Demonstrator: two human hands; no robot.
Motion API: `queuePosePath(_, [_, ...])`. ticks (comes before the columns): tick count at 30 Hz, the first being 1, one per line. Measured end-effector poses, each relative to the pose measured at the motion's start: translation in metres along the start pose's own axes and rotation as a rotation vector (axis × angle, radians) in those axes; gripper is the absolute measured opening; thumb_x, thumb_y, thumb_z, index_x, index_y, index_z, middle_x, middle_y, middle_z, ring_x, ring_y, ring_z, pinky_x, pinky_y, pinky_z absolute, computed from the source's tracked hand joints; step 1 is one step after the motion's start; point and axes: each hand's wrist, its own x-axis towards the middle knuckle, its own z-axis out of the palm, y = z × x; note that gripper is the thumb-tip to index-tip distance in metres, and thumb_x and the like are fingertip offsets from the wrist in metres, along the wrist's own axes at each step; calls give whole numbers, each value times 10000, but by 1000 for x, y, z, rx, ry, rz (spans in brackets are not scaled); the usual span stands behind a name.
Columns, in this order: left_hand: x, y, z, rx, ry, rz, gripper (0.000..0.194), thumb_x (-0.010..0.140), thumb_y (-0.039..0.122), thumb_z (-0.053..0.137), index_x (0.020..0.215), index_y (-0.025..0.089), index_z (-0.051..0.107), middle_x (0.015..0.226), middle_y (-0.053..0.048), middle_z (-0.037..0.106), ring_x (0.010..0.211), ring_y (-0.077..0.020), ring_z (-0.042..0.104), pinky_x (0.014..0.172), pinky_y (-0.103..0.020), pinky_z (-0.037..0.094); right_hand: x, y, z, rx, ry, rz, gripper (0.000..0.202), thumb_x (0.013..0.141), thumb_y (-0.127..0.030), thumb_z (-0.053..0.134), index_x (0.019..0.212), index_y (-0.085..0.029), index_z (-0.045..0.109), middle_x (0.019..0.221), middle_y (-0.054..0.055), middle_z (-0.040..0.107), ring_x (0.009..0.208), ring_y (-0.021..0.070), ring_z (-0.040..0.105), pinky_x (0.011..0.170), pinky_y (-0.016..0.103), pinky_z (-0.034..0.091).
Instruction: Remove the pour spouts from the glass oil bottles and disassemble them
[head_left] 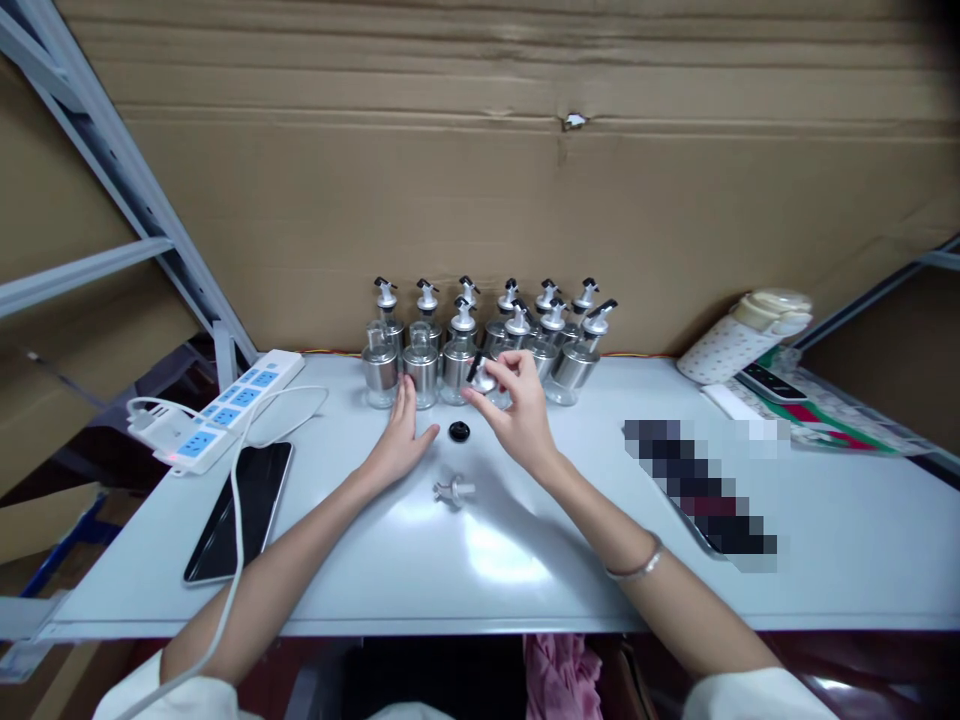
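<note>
My right hand (521, 410) pinches a silver pour spout (482, 377) with a black part, in front of the bottle rows. My left hand (401, 440) is open, its fingers stretched and close together, their tips at the lower side of an uncapped bottle (421, 368); whether they touch it I cannot tell. That bottle is glass with a metal sleeve, and another uncapped bottle (381, 370) stands to its left. Between my hands a round black cap (459, 431) lies on the table. Nearer to me lies a grey spout-like piece (454, 490) on its side.
Several bottles with spouts (576, 362) stand in two rows before a cardboard wall (480, 220). At the left are a power strip (225, 410) with a white cable and a dark phone (240, 515). A white bottle-shaped flask (742, 335) leans at the right, near a blurred-out object (701, 490).
</note>
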Motion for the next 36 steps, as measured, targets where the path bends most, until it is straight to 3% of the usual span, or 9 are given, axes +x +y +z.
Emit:
queuePosePath(3, [0, 4, -4, 39, -29, -50, 870, 866, 344, 488, 1475, 181, -112, 1557, -118, -145, 1434, -250, -90, 1175, -451, 20, -19, 7, -10, 32, 52, 39, 159, 791, -293, 656, 902, -201, 587, 879, 34, 431, 740, 158, 507, 679, 341, 481])
queuePosePath(7, [-4, 13, -1, 120, -4, -42, 841, 881, 298, 459, 1473, 176, -126, 1555, -121, -146, 1438, -245, -75, 1176, -456, 44, -33, 12, -11, 55, 109, 90, 187, 798, -279, 653, 968, -218, 601, 936, 52, 516, 754, 151, 544, 683, 329, 523])
queuePosePath(17, [-6, 9, 5, 172, 31, 75, 738, 914, 375, 457, 1484, 246, 6, 1558, -115, -139, 1439, -280, -38, 1154, -518, 127, -35, 8, -14, 116, 56, 76, 185, 800, -248, 643, 980, -207, 621, 976, 68, 596, 818, 156, 610, 739, 335, 585])
queuePosePath(19, [-7, 13, 2, 165, 101, 120, 648, 922, 372, 452, 1469, 250, 126, 1571, -126, -33, 1444, -278, 73, 1140, -503, 200, -36, 7, -14, 141, 40, 90, 177, 788, -241, 655, 958, -197, 630, 957, 66, 608, 807, 154, 615, 737, 330, 590])
queuePosePath(21, [-10, 21, 1, 171, 192, 244, 523, 930, 345, 448, 1412, 244, 272, 1543, -134, 190, 1412, -256, 238, 1115, -473, 273, -37, 7, -13, 191, 13, 134, 164, 770, -243, 678, 919, -188, 639, 940, 64, 624, 800, 152, 625, 743, 328, 594])
queuePosePath(23, [-14, 32, 1, 207, 255, 422, 427, 921, 321, 479, 1327, 231, 381, 1408, -126, 428, 1316, -237, 402, 1069, -445, 338, -38, 6, -11, 290, -26, 208, 156, 739, -257, 715, 854, -184, 638, 937, 62, 644, 797, 152, 644, 754, 327, 597])
queuePosePath(25, [-20, 44, 2, 262, 271, 554, 395, 901, 330, 526, 1265, 216, 424, 1254, -114, 548, 1198, -233, 498, 999, -416, 390, -40, 6, -9, 426, -75, 297, 182, 698, -273, 755, 771, -180, 616, 935, 56, 665, 812, 158, 670, 773, 328, 597])
queuePosePath(30, [-27, 56, 9, 323, 313, 584, 345, 917, 362, 501, 1202, 181, 428, 1089, -107, 587, 1023, -215, 552, 853, -349, 429, -44, 2, -5, 643, -168, 413, 279, 633, -302, 803, 673, -176, 557, 894, 40, 692, 737, 153, 702, 723, 303, 608])
queuePosePath(36, [-26, 53, 11, 376, 318, 656, 260, 967, 286, 380, 1203, 175, 377, 1069, -114, 578, 995, -210, 536, 825, -339, 395, -39, 4, -14, 509, -226, 257, 196, 736, -348, 722, 805, -185, 638, 920, 66, 711, 766, 161, 704, 718, 293, 597])
